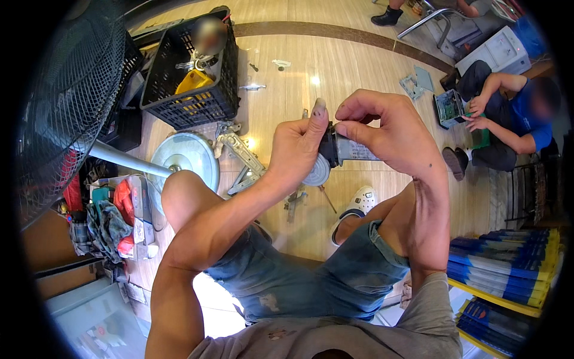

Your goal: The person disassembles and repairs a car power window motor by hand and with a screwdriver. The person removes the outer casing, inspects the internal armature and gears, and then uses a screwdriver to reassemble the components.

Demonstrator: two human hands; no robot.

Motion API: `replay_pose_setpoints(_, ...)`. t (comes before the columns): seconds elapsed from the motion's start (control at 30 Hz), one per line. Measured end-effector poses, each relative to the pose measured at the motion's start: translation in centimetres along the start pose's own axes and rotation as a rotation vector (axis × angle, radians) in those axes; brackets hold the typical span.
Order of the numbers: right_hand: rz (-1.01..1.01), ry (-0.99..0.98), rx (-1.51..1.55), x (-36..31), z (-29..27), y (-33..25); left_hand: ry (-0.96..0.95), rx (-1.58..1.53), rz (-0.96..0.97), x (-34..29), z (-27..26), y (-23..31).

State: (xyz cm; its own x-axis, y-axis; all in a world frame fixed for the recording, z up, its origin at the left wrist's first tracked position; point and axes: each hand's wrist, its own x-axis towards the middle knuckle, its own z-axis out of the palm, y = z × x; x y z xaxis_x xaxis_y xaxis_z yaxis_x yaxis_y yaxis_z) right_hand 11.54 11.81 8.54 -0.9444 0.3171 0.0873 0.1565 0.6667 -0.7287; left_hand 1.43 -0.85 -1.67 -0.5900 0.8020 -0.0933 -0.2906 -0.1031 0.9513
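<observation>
From where I stand, the person's left hand (299,142) is closed on a compact motor-like assembly (330,151), its thumb sticking up along the near side and the other fingers mostly hidden. The right hand (396,128) is partly curled, its thumb tip at the upper edge of the assembly and its bent forefinger just above, leaving a gap between them; I can't tell whether it pinches some small piece. The assembly sits between the two hands, held up over the floor, in front of the knees. Its middle is black and ridged, like moulded plastic; a round grey disc (318,172) hangs below, and a smooth silvery body with a printed label (357,151) runs under the right hand.

Beneath, the floor (287,72) has glossy, wood-grained tiles. A slim rod (327,199) lies there near a white clog (363,200) with round holes. Left of the hands is a jointed metal bracket (248,152), dull and angular, beside the fan's smooth, pale round base (194,157). Beyond stands a black lattice-sided plastic crate (191,106) with a yellow item (194,82) inside. The denim shorts (287,281) look worn and stained.
</observation>
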Motion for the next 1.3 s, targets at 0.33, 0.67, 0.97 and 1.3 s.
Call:
replay_pose_setpoints(0.33, 0.097, -0.013, 0.134, -0.1, -0.2, -0.1, -0.014, -0.012, 0.036, 0.0, 0.3, 0.5)
replay_pose_setpoints(0.67, 0.046, 0.068, 0.067, -0.2, 0.3, -0.7, 0.004, -0.017, 0.037, 0.0, 0.2, 0.5)
replay_pose_setpoints(0.97, 0.134, 0.055, 0.161, -0.2, 0.1, -0.8, 0.003, -0.058, 0.035, 0.0, 0.3, 0.7)
replay_pose_setpoints(1.3, 0.189, -0.055, 0.236, -0.3, -0.4, -0.6, -0.030, 0.020, 0.076, -0.2, 0.1, 0.6)
